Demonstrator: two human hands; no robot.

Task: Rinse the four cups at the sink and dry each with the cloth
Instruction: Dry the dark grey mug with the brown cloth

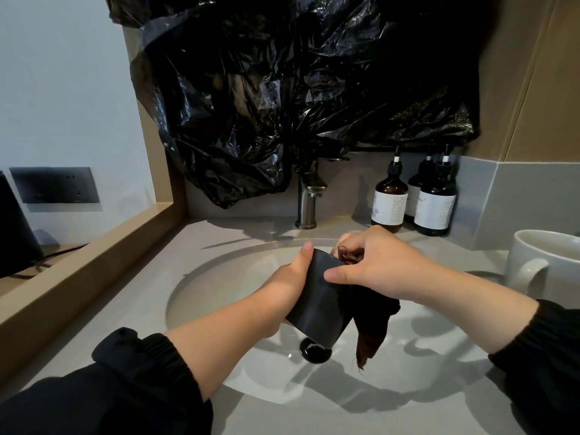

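Nearest, left grip [288, 291] clamps black cup [320, 307], right grip [387, 265] pinches cloth [373, 328] (its fingertips hidden).

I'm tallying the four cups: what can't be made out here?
Head view, the white mug: cut off by the right edge; two other cups unseen.
Inside of the black cup: hidden by the right hand and cloth.
The bottle labels: too small to read.
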